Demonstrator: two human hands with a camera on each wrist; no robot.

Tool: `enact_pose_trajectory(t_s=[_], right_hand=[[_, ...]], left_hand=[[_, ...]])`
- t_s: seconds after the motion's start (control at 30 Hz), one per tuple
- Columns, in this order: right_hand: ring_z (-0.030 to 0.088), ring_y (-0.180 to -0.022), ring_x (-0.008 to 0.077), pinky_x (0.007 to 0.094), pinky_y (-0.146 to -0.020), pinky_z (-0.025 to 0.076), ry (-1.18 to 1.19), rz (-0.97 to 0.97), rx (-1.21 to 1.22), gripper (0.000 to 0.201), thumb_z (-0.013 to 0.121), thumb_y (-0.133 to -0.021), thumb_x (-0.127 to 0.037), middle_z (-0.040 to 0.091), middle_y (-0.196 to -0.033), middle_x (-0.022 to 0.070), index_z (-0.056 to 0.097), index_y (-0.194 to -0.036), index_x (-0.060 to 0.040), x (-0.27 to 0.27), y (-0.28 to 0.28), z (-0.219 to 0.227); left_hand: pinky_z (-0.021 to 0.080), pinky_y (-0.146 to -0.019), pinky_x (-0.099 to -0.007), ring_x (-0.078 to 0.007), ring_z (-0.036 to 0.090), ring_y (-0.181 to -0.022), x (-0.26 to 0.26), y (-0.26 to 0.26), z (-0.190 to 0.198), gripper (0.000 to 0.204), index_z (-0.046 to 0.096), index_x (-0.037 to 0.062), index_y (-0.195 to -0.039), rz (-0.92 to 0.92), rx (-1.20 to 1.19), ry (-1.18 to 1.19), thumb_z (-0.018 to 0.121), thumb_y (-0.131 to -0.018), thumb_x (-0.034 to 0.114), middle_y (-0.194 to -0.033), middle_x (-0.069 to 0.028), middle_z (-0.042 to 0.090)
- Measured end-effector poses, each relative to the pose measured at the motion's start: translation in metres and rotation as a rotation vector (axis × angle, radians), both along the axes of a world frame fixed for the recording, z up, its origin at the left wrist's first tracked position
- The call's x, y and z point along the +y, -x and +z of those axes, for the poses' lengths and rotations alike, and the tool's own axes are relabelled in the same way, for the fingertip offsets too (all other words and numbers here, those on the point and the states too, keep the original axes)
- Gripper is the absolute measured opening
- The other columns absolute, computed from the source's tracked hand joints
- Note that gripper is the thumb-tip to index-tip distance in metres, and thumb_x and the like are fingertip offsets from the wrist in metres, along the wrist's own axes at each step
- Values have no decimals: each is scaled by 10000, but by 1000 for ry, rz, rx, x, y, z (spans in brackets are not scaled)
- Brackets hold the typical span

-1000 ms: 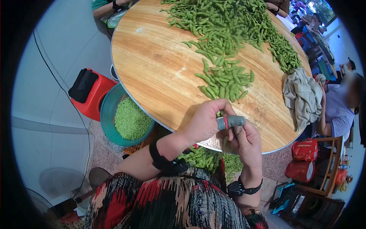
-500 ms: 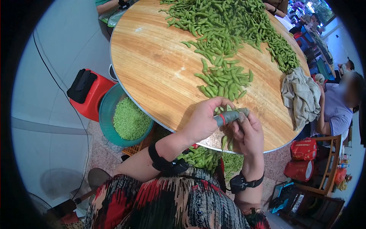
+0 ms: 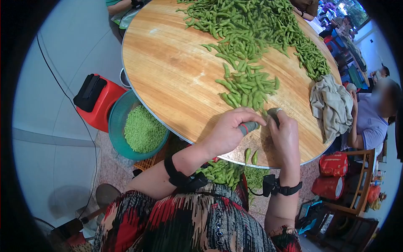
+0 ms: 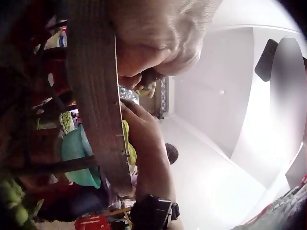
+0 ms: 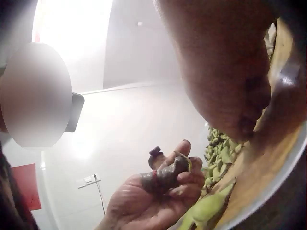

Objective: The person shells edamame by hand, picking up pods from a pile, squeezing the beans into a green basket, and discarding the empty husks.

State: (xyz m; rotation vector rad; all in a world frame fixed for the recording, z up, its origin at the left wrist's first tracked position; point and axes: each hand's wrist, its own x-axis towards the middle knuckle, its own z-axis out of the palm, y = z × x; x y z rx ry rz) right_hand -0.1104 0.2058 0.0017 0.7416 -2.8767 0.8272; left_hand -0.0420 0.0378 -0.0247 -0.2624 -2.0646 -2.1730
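My left hand point(image 3: 228, 131), its thumb in a grey sleeve with a red band, is over the table's near side. In the right wrist view, its sleeved thumb and fingers pinch a green bean pod point(image 5: 188, 165). My right hand point(image 3: 286, 136) is just to its right, fingertips at the near end of a small group of bean pods point(image 3: 247, 86). A dark grey cover shows at its fingertips; I cannot tell whether they grip a pod. Two loose pods point(image 3: 247, 154) lie between the hands and the table edge.
A large heap of pods covers the far side of the round wooden table point(image 3: 168, 63). A teal basin point(image 3: 115, 143) of shelled beans stands left, beside a red container point(image 3: 100, 107). A crumpled cloth point(image 3: 331, 105) lies right, near a seated person. More pods point(image 3: 222, 173) are below the edge.
My right hand has parted from the left and moved forward and right to the pods. The left hand stays nearly in place. The two loose pods at the edge now show fully.
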Motion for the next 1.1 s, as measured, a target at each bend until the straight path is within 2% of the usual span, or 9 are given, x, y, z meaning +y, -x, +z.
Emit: enact_pose_trajectory(t_s=[0.13,0.33,0.47,0.63,0.77,0.83,0.87,1.0,1.1], right_hand=[[592,-702,371,405,-613,451,96,-33,36,113,565,-816,-83,587,-733,231,588,-882,6,4,-14,-4],[516,-738,75,226,-668,440,700,6,-467,205,540,-884,-94,573,-828,-3,535,-1060,12,2,-37,0],[528,-749,79,224,-688,442,818,1,-521,175,569,-859,-73,579,-840,19,540,-1006,16,-9,-45,-6],[531,-727,77,224,-653,440,878,-82,-279,160,571,-833,-44,572,-790,3,554,-985,2,-16,-55,-5],[516,-622,70,222,-563,419,436,421,-757,229,624,-782,-54,542,-649,13,579,-1005,-23,12,-43,24],[545,-563,134,268,-529,428,196,-6,-275,225,626,-787,-79,540,-600,77,580,-998,-14,7,-35,20],[566,-531,228,330,-509,439,284,-25,-43,210,638,-784,-108,553,-594,123,584,-964,-13,3,-28,9],[575,-552,240,348,-521,442,-84,-56,179,184,651,-784,-120,584,-634,112,571,-910,-12,3,-12,-12],[521,-502,153,299,-471,406,492,-21,-229,173,643,-815,-151,557,-623,30,573,-889,-12,4,-12,-21]], left_hand=[[423,-847,-282,-205,552,-954,2,-4,5,194,637,51,-980,-11,83,206,532,-826,-3,-947,-83,586],[457,-767,-301,-218,583,-867,6,-10,18,167,553,24,-1001,41,23,312,547,-835,43,-895,-75,589],[451,-727,-258,-145,564,-813,8,-5,6,143,542,27,-995,-41,-38,147,531,-856,59,-888,-37,584],[389,-627,-173,-44,460,-686,6,-2,-2,124,554,62,-993,-157,-367,-583,510,-877,53,-827,21,540],[370,-601,-167,-44,449,-674,0,2,0,119,557,63,-993,-26,-264,-621,502,-888,69,-792,22,510],[349,-576,-159,-39,440,-669,1,0,1,131,548,61,-1014,-141,-291,-588,502,-894,81,-787,23,496],[337,-567,-157,-36,434,-668,3,1,0,145,539,61,-1035,-172,-318,-599,505,-899,95,-794,24,496],[333,-565,-155,-32,430,-668,3,2,4,174,534,60,-1066,-158,-324,-623,519,-899,109,-795,29,498],[333,-567,-151,-38,434,-670,1,2,6,218,528,55,-1098,-97,-330,-599,539,-891,123,-808,33,503]])
